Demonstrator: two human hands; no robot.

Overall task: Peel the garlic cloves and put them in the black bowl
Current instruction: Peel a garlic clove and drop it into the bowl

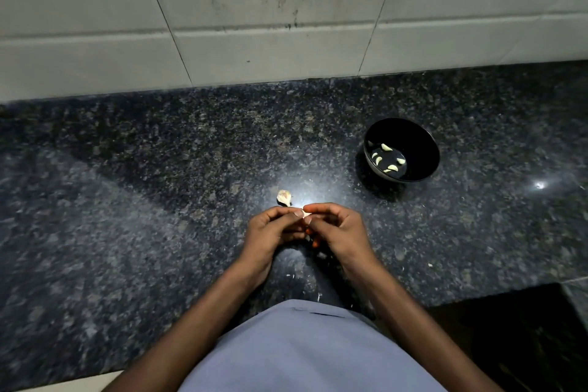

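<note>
- Risk: the clove (307,214) is small and mostly hidden between fingertips; it could slip to the surface (159,184) during peeling.
- Left hand (274,229): fingers curled, pinching the clove.
- Right hand (334,229): curled, pinching the same clove.
- Garlic piece (284,197) lies just beyond the hands.
- Black bowl (423,149), far right, holds peeled cloves (385,147).

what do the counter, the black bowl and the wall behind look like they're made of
Counter: looks like polished granite, dark with grey speckles and sharp light glare.
Black bowl: glossy; could be ceramic, melamine or plastic. The sheen alone doesn't settle it.
Wall: large pale tiles, probably ceramic, satin-looking, with visible grout lines and dark grime streaks.
</note>
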